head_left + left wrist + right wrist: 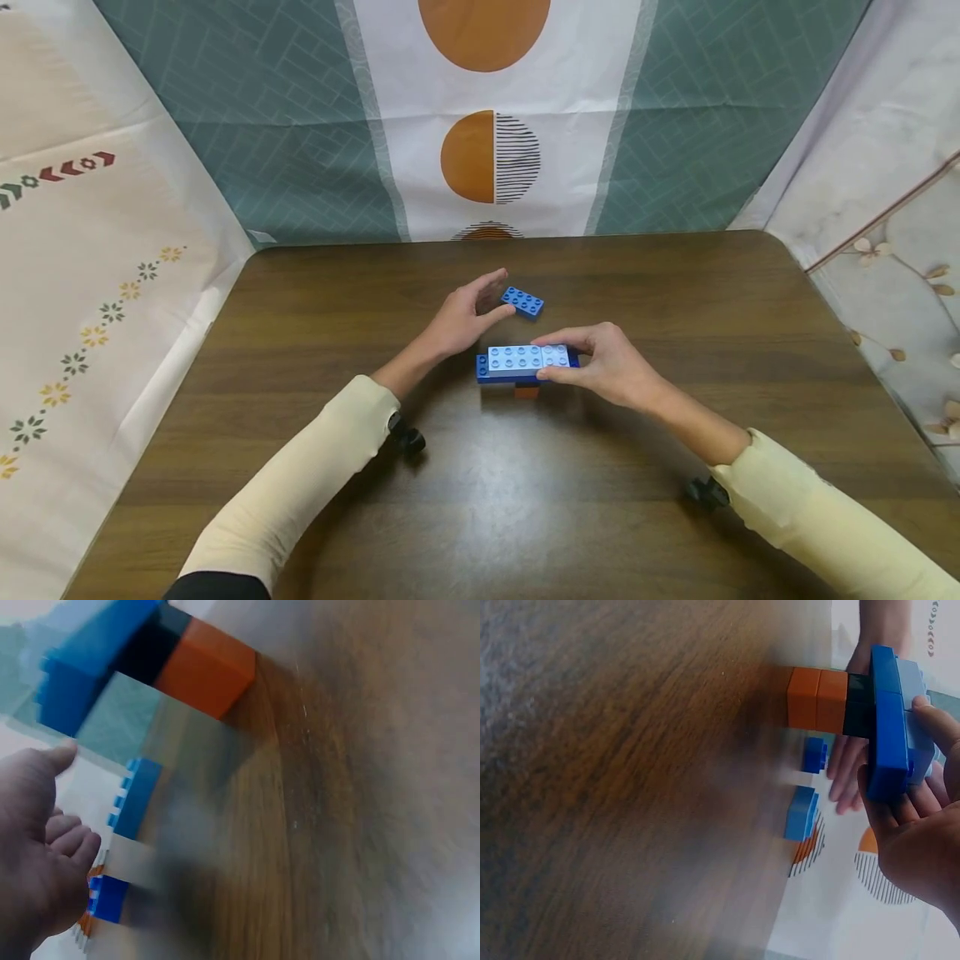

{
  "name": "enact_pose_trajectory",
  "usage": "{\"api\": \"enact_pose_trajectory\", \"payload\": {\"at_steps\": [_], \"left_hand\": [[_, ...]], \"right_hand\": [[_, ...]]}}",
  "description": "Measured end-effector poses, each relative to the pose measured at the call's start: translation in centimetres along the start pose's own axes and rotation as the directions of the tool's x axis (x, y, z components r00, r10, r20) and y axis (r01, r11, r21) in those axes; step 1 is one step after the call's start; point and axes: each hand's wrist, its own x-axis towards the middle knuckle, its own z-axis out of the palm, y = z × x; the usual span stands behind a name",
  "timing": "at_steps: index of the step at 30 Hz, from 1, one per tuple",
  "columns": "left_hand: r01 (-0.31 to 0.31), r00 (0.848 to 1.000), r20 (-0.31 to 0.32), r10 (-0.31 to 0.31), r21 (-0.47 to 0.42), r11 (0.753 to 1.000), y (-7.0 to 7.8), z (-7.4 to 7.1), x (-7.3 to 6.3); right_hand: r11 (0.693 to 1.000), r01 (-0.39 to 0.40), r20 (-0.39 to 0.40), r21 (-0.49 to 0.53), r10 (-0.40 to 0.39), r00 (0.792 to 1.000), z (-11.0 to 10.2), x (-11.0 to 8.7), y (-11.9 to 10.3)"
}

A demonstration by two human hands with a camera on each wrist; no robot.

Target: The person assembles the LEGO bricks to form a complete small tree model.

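1. While your right hand (pixel 611 367) grips the brick build (pixel 517 363) near its right end, its thumb and fingers bracket the pale blue bricks (pixel 910 679) on top, thumb on the near side, index finger on the far side.
2. Left of your right fingertips, the rest of that pale row runs on, studs up, above a longer blue layer (pixel 501 378) that sticks out past the row's left end.
3. Below your right fingers, a dark brick (pixel 859 705) joins the blue layer to two orange bricks (pixel 817 700), which form the foot of the build at the counter (pixel 465 517).
4. Your left hand (pixel 461 317) is released and holds nothing, its thumb spread from its fingers, beyond and left of the build.
5. Just past your left thumb tip, a loose blue brick (pixel 522 302) lies studs up on the counter; whether the thumb touches it, you cannot tell.
6. Near your left fingers, both wrist views show a darker blue brick (pixel 813 754), left of the loose one.
7. Well back from your fingers, pale sleeves (pixel 292 475) cover your forearms, with a black fitting (pixel 407 436) by each cuff.
8. Well beyond all your fingers, a cloth (pixel 277 125) with teal panels and orange circles hangs behind the counter's far edge.
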Motion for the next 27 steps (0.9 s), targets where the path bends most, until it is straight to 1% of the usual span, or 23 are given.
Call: {"api": "enact_pose_trajectory", "payload": {"at_steps": [3,6,9,14,19,23,27], "left_hand": [[0.038,0.999,-0.001,-0.038,0.089,0.995,-0.4,0.7,0.9],[0.075,0.997,-0.012,-0.074,0.17,0.983,-0.6,1.2,1.6],[0.099,0.995,-0.027,-0.095,0.213,0.972,-0.8,1.5,2.1],[0.081,0.997,-0.029,-0.076,0.244,0.966,-1.2,1.6,2.8],[0.062,0.998,-0.04,-0.053,0.282,0.957,-1.6,1.6,3.0],[0.051,0.998,-0.061,-0.035,0.275,0.96,-1.7,1.5,2.9],[0.035,0.996,-0.088,-0.013,0.253,0.967,-1.7,1.2,2.3]], "right_hand": [[1.0,-0.017,0.003,0.01,0.017,1.0,0.0,0.0,-0.1],[1.0,-0.026,0.004,0.012,0.026,1.0,0.1,0.1,-0.1],[0.999,-0.031,0.006,0.01,0.031,1.0,0.0,0.1,-0.1],[1.0,-0.029,0.01,0.007,0.029,1.0,-0.1,0.1,-0.1],[1.0,-0.024,0.011,0.014,0.024,1.0,-0.1,0.1,-0.1],[1.0,-0.019,0.005,0.016,0.019,1.0,-0.1,0.0,-0.1],[1.0,-0.017,0.001,0.002,0.017,1.0,-0.1,0.0,0.0]]}}
